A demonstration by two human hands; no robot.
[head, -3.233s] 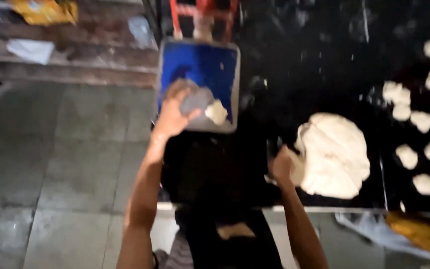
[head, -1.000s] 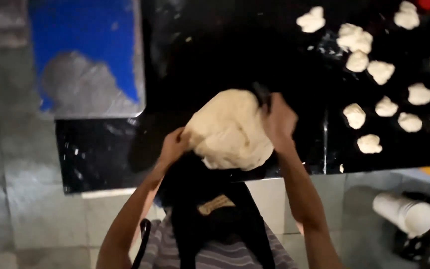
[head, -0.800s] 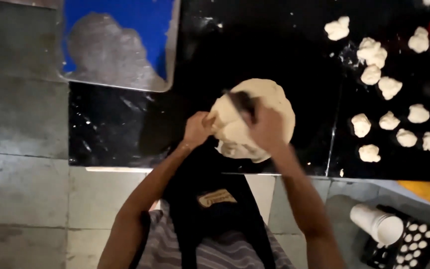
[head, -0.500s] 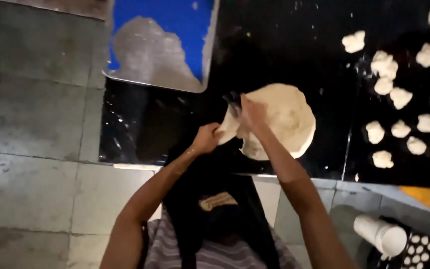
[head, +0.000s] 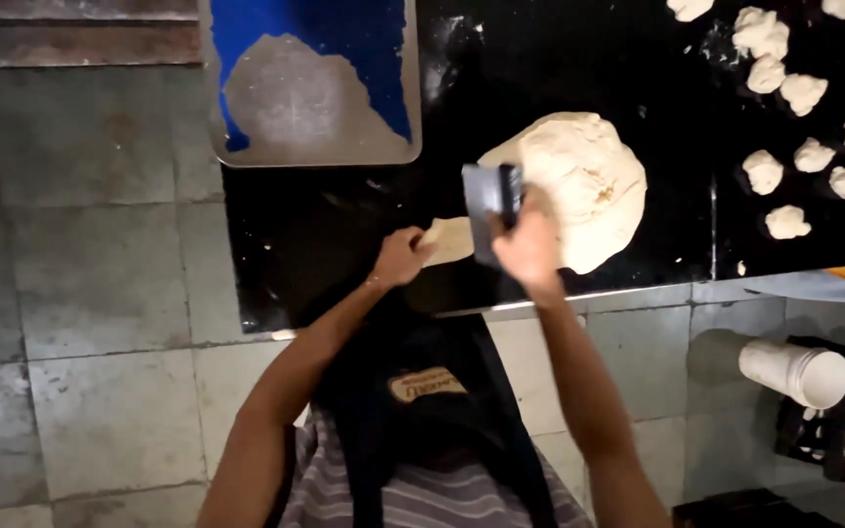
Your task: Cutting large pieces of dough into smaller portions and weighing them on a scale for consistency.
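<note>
Near the front edge of the black worktop, the right hand grips an upright metal dough scraper just left of the big dough mound, while the left hand pinches the cut-off dough piece stretching leftward.

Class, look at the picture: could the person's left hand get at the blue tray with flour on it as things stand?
Probably yes. The left hand grips only a small strip of dough, and the dark tabletop between it and the blue tray looks bare; it would first have to let go.
</note>
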